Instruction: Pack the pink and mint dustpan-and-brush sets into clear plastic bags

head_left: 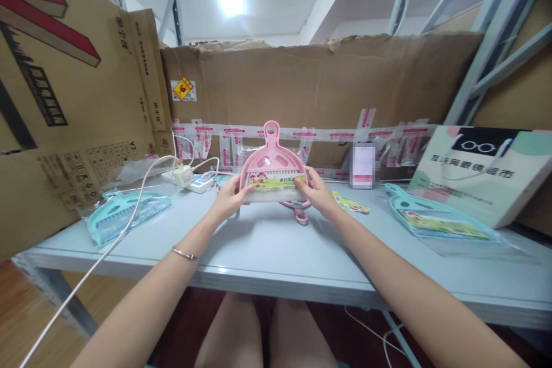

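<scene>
A pink dustpan [271,158] in clear plastic is held upright above the table, its looped handle pointing up. A brush with pale bristles lies across its lower part, and a colourful printed label [276,180] covers the front. My left hand [230,195] grips the left edge, thumb on the front. On the right edge my right hand [317,187] is closed the same way, its thumb over the label's end. Behind and below it, another pink handle [301,216] rests on the table, mostly hidden by the held set.
Turquoise dustpan sets in plastic lie at left [125,213] and right [440,215]. A loose label [351,203], a phone [363,165] and a power strip [200,183] are towards the back. A white cable [133,215] crosses the left side. Cardboard [267,86] walls the table [276,253].
</scene>
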The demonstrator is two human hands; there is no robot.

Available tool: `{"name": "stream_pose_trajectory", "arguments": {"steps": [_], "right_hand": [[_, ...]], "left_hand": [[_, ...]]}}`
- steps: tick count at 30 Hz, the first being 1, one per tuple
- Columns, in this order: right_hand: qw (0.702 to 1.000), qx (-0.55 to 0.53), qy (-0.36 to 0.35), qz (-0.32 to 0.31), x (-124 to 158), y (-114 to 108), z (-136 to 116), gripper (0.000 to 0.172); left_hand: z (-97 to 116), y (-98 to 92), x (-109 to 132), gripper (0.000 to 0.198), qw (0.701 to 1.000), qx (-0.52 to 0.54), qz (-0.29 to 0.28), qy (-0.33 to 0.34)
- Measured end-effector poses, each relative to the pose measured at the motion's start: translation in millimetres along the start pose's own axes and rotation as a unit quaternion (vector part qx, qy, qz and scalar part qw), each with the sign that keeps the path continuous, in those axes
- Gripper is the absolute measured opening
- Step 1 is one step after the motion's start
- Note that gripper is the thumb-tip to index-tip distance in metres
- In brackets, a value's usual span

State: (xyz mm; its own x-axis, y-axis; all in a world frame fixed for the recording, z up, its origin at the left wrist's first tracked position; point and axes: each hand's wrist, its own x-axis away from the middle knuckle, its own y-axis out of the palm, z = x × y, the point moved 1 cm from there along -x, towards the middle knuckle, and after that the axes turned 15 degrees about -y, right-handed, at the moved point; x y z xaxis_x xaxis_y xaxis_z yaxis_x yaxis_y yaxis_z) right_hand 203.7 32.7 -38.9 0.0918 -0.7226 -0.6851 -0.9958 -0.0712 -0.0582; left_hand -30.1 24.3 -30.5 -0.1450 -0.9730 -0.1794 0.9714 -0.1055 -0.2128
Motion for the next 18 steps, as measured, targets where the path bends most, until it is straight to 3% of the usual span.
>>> {"name": "stream_pose_trajectory", "arguments": {"steps": [5, 9, 12, 15, 18], "right_hand": [[0.993, 0.05, -0.071, 0.079, -0.2, 1.4, 0.7, 0.037], [0.973, 0.067, -0.1, 0.199, -6.9, -23.3, 4.9, 0.037], [0.941, 0.081, -0.08, 0.318, -16.5, -61.1, 2.4, 0.039], [0.886, 0.113, -0.064, 0.445, -17.5, -112.9, -9.5, 0.036], [0.855, 0.11, -0.077, 0.501, 5.7, -175.0, -22.1, 0.029]], "left_hand": [[-0.3, 0.9, -0.1, 0.049, 0.999, 0.0, -0.026, 0.037], [1.6, -2.8, 1.3, 0.052, 1.0, 0.006, -0.013, 0.011], [4.2, -6.0, 3.7, 0.047, 0.999, -0.001, 0.017, 0.027], [5.9, -6.3, 5.9, 0.043, 0.999, -0.019, 0.023, 0.037], [6.7, -4.9, 6.9, 0.04, 0.999, -0.021, 0.027, 0.036]]}}
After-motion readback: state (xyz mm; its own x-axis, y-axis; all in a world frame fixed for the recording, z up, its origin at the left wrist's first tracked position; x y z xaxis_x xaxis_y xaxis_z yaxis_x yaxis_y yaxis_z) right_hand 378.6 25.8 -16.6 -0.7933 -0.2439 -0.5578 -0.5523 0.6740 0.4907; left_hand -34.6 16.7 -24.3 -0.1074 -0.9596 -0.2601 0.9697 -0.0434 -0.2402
